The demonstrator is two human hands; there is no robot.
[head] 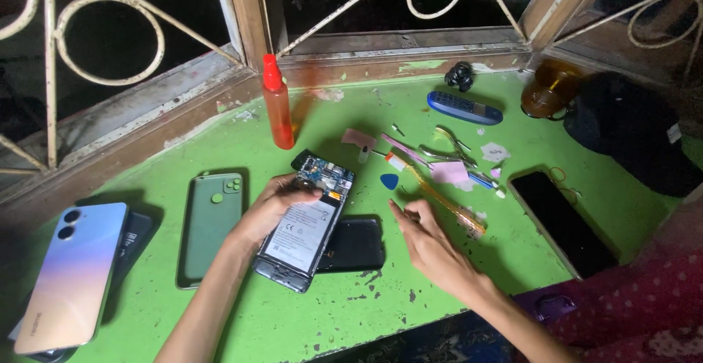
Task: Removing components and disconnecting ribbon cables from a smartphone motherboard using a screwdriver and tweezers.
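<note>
Left hand [272, 209] wrapped over the top of the opened smartphone [306, 222], back off, battery and board exposed, lying mid green table [381, 297] on a black cover [356, 244]; right hand [432, 242] flat, open and empty, fingers extended toward the blue pick [389, 181] and tweezers [450, 147].

Four phones [306, 224], one green case [210, 224], one orange bottle [277, 106], two hands [267, 213].
</note>
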